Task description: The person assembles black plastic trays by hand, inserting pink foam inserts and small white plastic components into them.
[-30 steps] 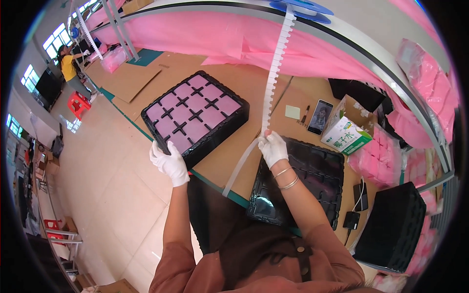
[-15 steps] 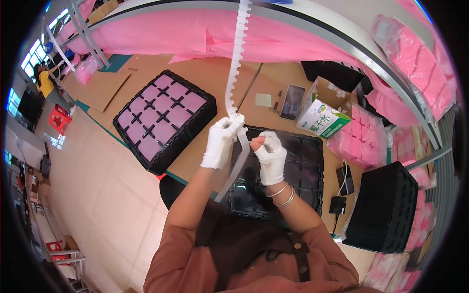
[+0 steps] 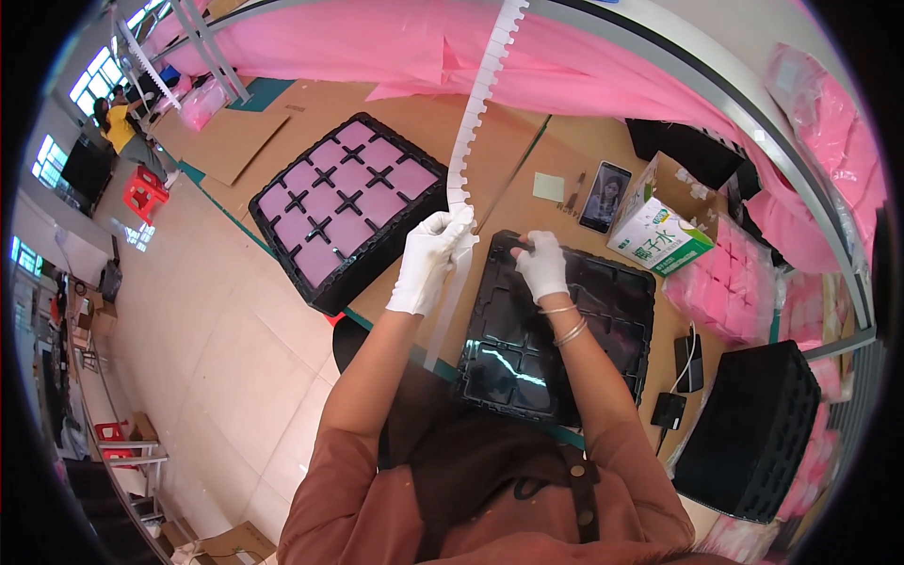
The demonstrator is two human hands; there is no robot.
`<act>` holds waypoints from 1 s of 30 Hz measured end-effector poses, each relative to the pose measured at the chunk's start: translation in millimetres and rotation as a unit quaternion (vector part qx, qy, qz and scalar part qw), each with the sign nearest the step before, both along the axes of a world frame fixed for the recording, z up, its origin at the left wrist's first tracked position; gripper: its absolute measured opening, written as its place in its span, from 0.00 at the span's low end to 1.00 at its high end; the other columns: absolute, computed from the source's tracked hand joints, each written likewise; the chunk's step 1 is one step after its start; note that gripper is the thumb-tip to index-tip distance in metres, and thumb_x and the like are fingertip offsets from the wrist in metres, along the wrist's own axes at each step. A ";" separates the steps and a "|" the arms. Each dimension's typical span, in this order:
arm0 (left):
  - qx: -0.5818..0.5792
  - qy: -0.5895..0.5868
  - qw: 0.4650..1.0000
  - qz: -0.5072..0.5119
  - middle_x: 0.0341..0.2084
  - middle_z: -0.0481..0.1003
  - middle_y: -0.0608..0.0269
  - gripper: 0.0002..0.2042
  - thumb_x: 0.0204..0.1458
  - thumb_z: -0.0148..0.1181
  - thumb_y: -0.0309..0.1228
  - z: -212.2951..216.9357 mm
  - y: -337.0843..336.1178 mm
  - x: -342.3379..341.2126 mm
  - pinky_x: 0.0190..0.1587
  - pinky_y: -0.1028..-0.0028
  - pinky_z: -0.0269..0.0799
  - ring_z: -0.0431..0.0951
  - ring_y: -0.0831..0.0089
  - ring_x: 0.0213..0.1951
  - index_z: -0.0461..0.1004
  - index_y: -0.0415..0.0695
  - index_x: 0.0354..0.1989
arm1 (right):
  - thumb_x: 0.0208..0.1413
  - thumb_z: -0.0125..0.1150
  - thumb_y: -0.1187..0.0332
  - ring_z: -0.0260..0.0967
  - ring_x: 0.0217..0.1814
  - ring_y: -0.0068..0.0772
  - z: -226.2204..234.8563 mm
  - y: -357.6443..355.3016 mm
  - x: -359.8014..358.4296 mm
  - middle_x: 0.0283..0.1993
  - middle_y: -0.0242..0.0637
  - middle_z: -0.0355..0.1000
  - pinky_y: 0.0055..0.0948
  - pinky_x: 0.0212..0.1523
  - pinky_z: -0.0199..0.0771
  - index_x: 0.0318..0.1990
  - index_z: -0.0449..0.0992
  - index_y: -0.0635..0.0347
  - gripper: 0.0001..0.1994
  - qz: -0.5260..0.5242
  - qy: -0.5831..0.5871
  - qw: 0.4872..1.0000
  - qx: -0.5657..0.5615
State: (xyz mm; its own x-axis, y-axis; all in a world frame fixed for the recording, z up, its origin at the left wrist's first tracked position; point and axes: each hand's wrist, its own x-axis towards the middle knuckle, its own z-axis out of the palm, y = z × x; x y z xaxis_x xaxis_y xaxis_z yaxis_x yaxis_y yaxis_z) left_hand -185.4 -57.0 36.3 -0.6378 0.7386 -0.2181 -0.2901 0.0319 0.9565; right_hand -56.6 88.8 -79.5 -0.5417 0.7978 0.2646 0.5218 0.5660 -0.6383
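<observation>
Your left hand (image 3: 428,259) pinches a long white notched strip (image 3: 476,113) hanging from above. Your right hand (image 3: 543,266) rests curled on the empty black tray (image 3: 617,325); a pink-filled tray (image 3: 344,207) sits left.

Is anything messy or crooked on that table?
Nothing looks spilled or broken. The black tray with pink squares sits turned at an angle, one corner poking past the table edge. The left hand holds the long white notched strip, which hangs down past the edge; the right hand rests over the empty black tray.

Phone (image 3: 604,196), carton (image 3: 655,232), pink-filled tray (image 3: 347,209)
</observation>
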 end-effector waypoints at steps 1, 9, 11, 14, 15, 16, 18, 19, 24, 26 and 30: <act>-0.001 0.000 1.000 -0.001 0.29 0.76 0.75 0.08 0.55 0.58 0.38 0.2 1.1 0.3 0.23 0.86 0.52 0.69 0.92 0.26 0.75 0.46 0.34 | 0.47 0.65 0.69 0.72 0.38 0.31 9.6 -12.4 -1.2 0.38 0.39 0.72 0.29 0.37 0.72 0.39 0.74 0.62 0.12 0.052 0.093 0.987 -0.117; 0.061 0.024 0.998 -0.022 0.24 0.74 0.74 0.08 0.54 0.61 0.35 5.5 5.4 32.8 0.24 0.86 0.54 0.63 0.92 0.23 0.76 0.44 0.31 | 0.51 0.64 0.70 0.66 0.36 0.14 79.6 -66.4 -3.1 0.34 0.26 0.72 0.17 0.39 0.64 0.37 0.75 0.62 0.08 0.128 0.394 0.777 -0.473; 0.069 0.025 0.997 0.005 0.24 0.74 0.74 0.08 0.53 0.61 0.36 15.7 14.2 43.9 0.24 0.86 0.54 0.64 0.91 0.23 0.76 0.44 0.30 | 0.51 0.64 0.70 0.66 0.35 0.14 73.3 -65.3 1.7 0.33 0.25 0.72 0.17 0.37 0.64 0.36 0.75 0.61 0.07 0.123 0.403 0.761 -0.493; 0.067 0.042 0.997 -0.005 0.23 0.74 0.73 0.09 0.53 0.62 0.36 10.4 22.4 36.6 0.24 0.86 0.56 0.65 0.91 0.22 0.76 0.43 0.29 | 0.51 0.64 0.72 0.65 0.32 0.14 73.6 -70.3 5.4 0.32 0.24 0.71 0.16 0.34 0.64 0.34 0.75 0.60 0.05 0.099 0.405 0.761 -0.497; 0.058 0.058 0.996 -0.043 0.24 0.75 0.72 0.10 0.52 0.62 0.37 5.8 24.4 31.8 0.24 0.86 0.57 0.65 0.90 0.22 0.76 0.43 0.29 | 0.50 0.65 0.73 0.65 0.31 0.15 76.1 -73.5 5.2 0.31 0.24 0.71 0.16 0.35 0.64 0.34 0.75 0.61 0.05 0.061 0.430 0.756 -0.489; 0.057 0.057 0.996 -0.044 0.24 0.75 0.72 0.10 0.52 0.62 0.37 8.1 26.5 32.6 0.24 0.86 0.57 0.65 0.90 0.22 0.76 0.43 0.29 | 0.50 0.65 0.75 0.64 0.31 0.15 79.0 -76.1 5.7 0.30 0.24 0.70 0.16 0.35 0.64 0.33 0.75 0.61 0.05 0.021 0.455 0.750 -0.479; 0.054 0.004 0.998 -0.009 0.20 0.72 0.70 0.12 0.52 0.63 0.36 15.0 30.1 35.8 0.25 0.83 0.59 0.67 0.86 0.22 0.74 0.40 0.26 | 0.48 0.65 0.77 0.64 0.31 0.16 88.6 -80.2 7.2 0.31 0.25 0.70 0.16 0.36 0.65 0.32 0.75 0.61 0.05 0.017 0.480 0.767 -0.426; 0.058 -0.035 0.998 0.004 0.20 0.72 0.70 0.12 0.51 0.63 0.37 15.4 30.1 38.2 0.22 0.84 0.54 0.63 0.87 0.19 0.74 0.42 0.25 | 0.47 0.66 0.79 0.64 0.31 0.16 90.9 -83.6 8.7 0.31 0.25 0.70 0.15 0.37 0.65 0.31 0.75 0.62 0.06 0.014 0.501 0.781 -0.372; 0.084 -0.006 0.993 0.087 0.17 0.70 0.72 0.11 0.51 0.64 0.37 9.1 23.0 16.0 0.18 0.85 0.46 0.55 0.90 0.15 0.74 0.43 0.24 | 0.39 0.62 0.80 0.68 0.34 0.28 103.5 -82.8 47.8 0.32 0.31 0.70 0.24 0.36 0.69 0.22 0.75 0.62 0.04 0.125 0.281 0.936 -0.169; 0.073 -0.007 0.995 0.067 0.15 0.68 0.75 0.11 0.51 0.63 0.38 8.6 19.1 14.0 0.19 0.85 0.47 0.56 0.91 0.15 0.74 0.44 0.24 | 0.38 0.62 0.74 0.68 0.36 0.35 71.3 -88.4 63.2 0.31 0.34 0.72 0.32 0.38 0.69 0.21 0.76 0.59 0.01 0.263 0.087 0.960 -0.046; 0.063 0.017 0.997 0.035 0.26 0.76 0.69 0.09 0.52 0.62 0.37 -2.1 13.3 13.3 0.22 0.85 0.51 0.69 0.89 0.23 0.74 0.45 0.29 | 0.37 0.65 0.68 0.66 0.38 0.41 9.3 -128.8 78.4 0.35 0.37 0.70 0.34 0.36 0.66 0.19 0.76 0.54 0.04 0.253 -0.199 0.945 0.053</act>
